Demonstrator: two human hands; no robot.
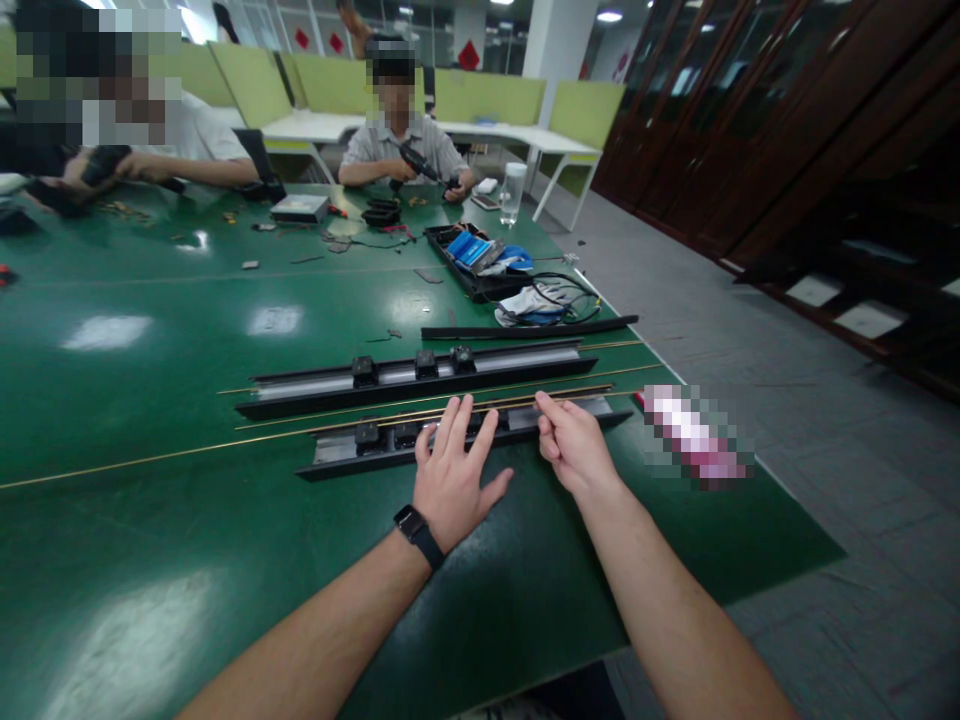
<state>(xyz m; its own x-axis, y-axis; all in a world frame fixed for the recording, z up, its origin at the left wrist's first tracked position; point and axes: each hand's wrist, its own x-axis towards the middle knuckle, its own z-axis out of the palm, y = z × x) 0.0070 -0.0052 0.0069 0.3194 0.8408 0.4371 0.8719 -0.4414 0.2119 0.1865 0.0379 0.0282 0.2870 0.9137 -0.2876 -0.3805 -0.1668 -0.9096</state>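
Observation:
My left hand (454,465), with a dark watch at the wrist, is open, its fingers spread over the nearer black channel (330,468) and touching the thin brass-coloured rods above it. To its right my right hand (574,440) is closed in a pinch on a thin brass-coloured rod (165,456). That long rod runs out past the channel's left end. Small black blocks (367,436) sit inside the nearer channel, partly hidden by my fingers. Behind lies a second black channel (480,375) holding 3 similar blocks, with more thin rods alongside.
Farther back lie a black strip (525,330), a glove (536,303) with cables, and a black tray (480,285) of blue items. A pink, pixelated object (694,430) lies right. A clear bottle (512,195) stands behind. Two people work across the green table (187,350).

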